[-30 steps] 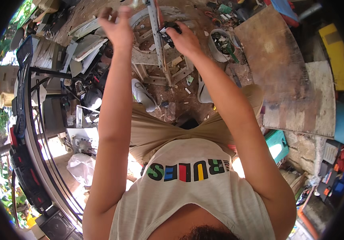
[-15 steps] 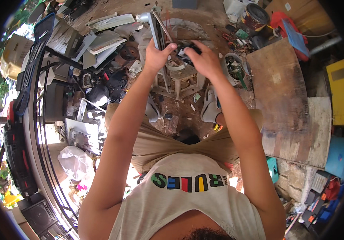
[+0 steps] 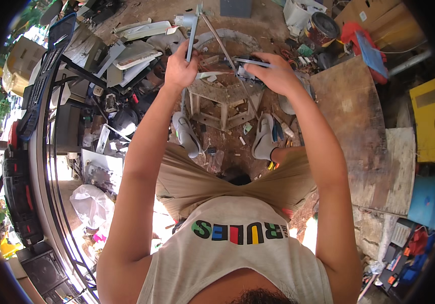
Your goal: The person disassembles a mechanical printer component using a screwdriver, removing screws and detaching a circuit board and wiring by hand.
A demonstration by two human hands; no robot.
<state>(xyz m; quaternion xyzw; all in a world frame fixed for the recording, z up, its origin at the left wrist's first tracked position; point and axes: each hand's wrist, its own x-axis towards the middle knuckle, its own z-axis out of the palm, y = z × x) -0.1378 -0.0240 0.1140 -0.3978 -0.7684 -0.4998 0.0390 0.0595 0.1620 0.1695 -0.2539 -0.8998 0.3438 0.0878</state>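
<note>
My left hand (image 3: 179, 67) is closed around a long grey metal bar (image 3: 191, 34) that rises away from me toward a grey fitting at its far end. My right hand (image 3: 274, 75) grips a small dark part (image 3: 246, 74) with a thin metal rod (image 3: 223, 50) running past it. Both hands are held over a small hexagonal wooden stool (image 3: 222, 99) that stands on the dirt floor between my two grey shoes (image 3: 186, 135).
Grey and white plastic scrap panels (image 3: 136, 50) lie at the left. A black metal rack (image 3: 50, 131) curves down the left side. Wooden boards (image 3: 349, 111) lie at the right, with a yellow case (image 3: 430, 116), a tin (image 3: 321, 28) and loose electronic parts behind.
Both hands have come lower and nearer to me, staying over the stool. My left hand now holds the bar lower down, and the view has tilted so more floor shows beyond.
</note>
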